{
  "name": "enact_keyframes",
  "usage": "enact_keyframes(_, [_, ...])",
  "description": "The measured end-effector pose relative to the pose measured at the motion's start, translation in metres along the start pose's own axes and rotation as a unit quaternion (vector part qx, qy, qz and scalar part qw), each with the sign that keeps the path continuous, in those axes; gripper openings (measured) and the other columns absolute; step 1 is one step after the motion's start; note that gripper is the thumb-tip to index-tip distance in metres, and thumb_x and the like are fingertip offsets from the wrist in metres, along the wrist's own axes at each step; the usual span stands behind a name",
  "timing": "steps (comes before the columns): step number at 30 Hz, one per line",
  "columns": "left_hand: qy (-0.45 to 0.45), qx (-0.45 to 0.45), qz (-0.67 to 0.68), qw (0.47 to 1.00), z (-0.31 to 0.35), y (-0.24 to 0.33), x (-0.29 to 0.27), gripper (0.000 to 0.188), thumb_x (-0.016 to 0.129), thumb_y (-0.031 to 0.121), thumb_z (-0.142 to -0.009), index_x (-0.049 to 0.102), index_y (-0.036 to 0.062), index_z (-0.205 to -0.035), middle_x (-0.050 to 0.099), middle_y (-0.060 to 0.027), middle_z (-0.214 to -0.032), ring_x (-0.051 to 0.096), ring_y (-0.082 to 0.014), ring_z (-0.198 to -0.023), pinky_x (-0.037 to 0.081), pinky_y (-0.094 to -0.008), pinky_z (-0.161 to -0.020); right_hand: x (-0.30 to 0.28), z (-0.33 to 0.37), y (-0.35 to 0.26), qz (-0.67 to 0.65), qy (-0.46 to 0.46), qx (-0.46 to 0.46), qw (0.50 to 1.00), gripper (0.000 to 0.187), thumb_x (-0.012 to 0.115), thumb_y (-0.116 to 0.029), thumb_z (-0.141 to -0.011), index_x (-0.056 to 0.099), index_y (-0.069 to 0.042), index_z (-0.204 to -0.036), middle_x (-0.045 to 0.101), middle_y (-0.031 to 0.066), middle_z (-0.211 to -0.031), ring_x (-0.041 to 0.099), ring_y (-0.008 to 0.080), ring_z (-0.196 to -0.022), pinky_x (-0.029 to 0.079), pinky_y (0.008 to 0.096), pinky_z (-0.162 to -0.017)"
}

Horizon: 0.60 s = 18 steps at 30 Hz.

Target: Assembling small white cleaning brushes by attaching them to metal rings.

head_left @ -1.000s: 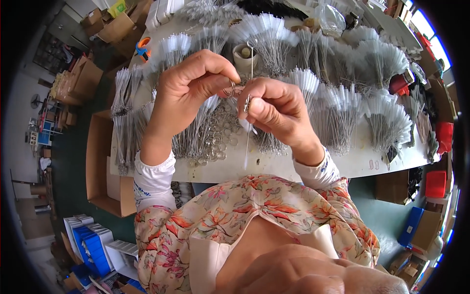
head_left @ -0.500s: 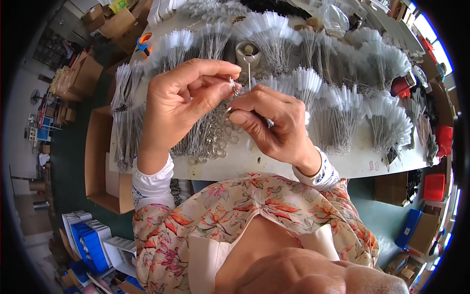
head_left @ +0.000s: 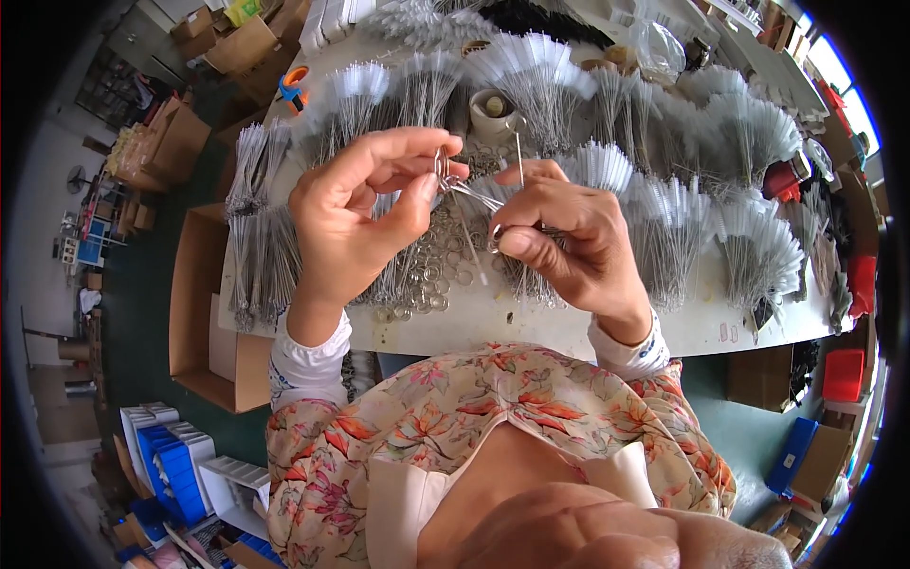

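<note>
While the left hand (head_left: 351, 213) pinches a metal ring (head_left: 439, 163) between thumb and forefinger, nearer the person than the white holder (head_left: 486, 131) and a little to its left, the right hand (head_left: 578, 228), nearer and to the holder's right, is closed on thin wire stems (head_left: 477, 196). These stems run from the ring across to the right fingers, so at least some appear to be on it already; how many, and whether each loop is fully threaded, cannot be told. A slim brush (head_left: 471, 242) hangs below the ring, on the person's side of the holder. One looped wire end (head_left: 518, 133) stands up from the right hand, just right of the holder and apart from the ring, and seems not yet joined to it. This one set therefore looks partly made up. Much more lies unused: loose rings (head_left: 436, 275) are heaped on the surface (head_left: 559, 327) in front of the holder, a large brush bundle (head_left: 531, 81) fans out just to its right, and further bundles (head_left: 673, 228) stand well to its right, seemingly without rings, though their lower ends are too small to check.
</note>
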<state>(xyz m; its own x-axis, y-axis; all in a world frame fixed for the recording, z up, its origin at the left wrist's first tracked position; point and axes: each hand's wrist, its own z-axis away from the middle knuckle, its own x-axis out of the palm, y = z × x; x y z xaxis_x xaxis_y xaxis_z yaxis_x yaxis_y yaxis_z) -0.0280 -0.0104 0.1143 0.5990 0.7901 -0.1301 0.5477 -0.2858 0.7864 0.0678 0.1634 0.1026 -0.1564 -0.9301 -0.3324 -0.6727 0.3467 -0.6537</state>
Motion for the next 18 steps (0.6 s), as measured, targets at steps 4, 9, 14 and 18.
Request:
enact_keyframes(4, [-0.029,0.001,-0.042,0.999,-0.003,0.004,0.004,0.026,0.055,-0.012,-0.077,0.058,-0.0062,-0.102,0.063,-0.0128,-0.099,0.065,-0.0183,-0.085,0.053,-0.0261,-0.075,-0.002,0.004,0.005,-0.021,-0.006,0.005,1.000,0.012,0.065,-0.014,-0.079,0.062,-0.003,-0.076,0.063,0.0053,-0.072,0.060,0.0217,-0.070,0.039,0.0413,-0.093])
enact_keyframes(9, [-0.057,0.030,-0.059,0.996,-0.006,0.002,0.022,0.026,0.048,-0.014,-0.077,0.057,-0.0064,-0.101,0.062,-0.0158,-0.098,0.064,-0.0197,-0.085,0.053,-0.0286,-0.075,0.007,0.009,0.015,-0.187,-0.040,0.083,0.978,0.019,0.062,-0.020,-0.084,0.061,-0.002,-0.078,0.061,0.0067,-0.071,0.058,0.0173,-0.069,0.046,0.0337,-0.072])
enact_keyframes(14, [-0.078,-0.023,0.000,0.997,-0.038,-0.007,0.026,0.031,0.057,0.005,-0.084,0.053,-0.0052,-0.113,0.059,-0.0071,-0.086,0.060,-0.0136,-0.073,0.051,-0.0251,-0.069,0.002,0.028,0.023,-0.290,0.056,0.092,0.951,0.022,0.058,-0.020,-0.088,0.059,0.001,-0.080,0.059,0.0030,-0.074,0.051,0.0076,-0.066,0.041,0.0221,-0.059])
enact_keyframes(18, [-0.076,-0.030,0.149,0.985,-0.124,-0.024,0.024,0.055,0.058,0.008,-0.082,0.036,0.0016,-0.133,0.053,-0.0017,-0.079,0.046,-0.0060,-0.058,0.043,-0.0200,-0.054,-0.009,0.038,0.009,-0.258,0.082,0.077,0.959,0.021,0.058,-0.019,-0.088,0.059,0.000,-0.079,0.059,0.0036,-0.074,0.052,0.0092,-0.064,0.041,0.0234,-0.057])
